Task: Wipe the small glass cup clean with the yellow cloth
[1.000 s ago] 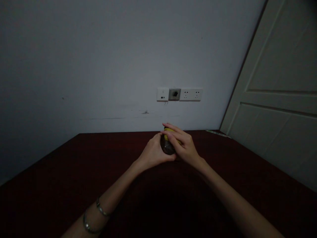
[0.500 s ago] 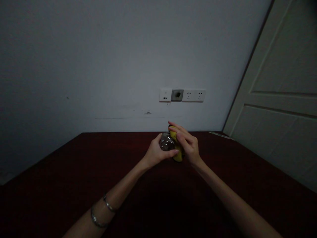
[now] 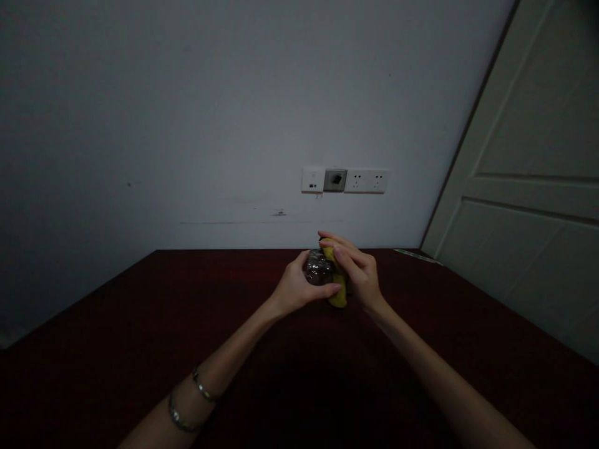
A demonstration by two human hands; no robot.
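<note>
Above the far part of the dark red table, my two hands are close together. My left hand is wrapped round a clear, shiny, rounded thing that looks like glass or plastic. Its thumb reaches right, across a yellow thing. My right hand is closed on the upper part of that yellow thing, which has a dark spot near its top end. The yellow thing presses against the right side of the clear one. Fingers cover much of both, so their exact kinds cannot be made out.
The dark red table meets a pale wall at its far edge. Wall sockets sit above it. A panelled door stands along the right side. A thin strip lies at the far right edge.
Both hands and the things in them have shifted very slightly right and down. The lower end of the yellow thing shows a little more below my left thumb. Both grips stay closed.
</note>
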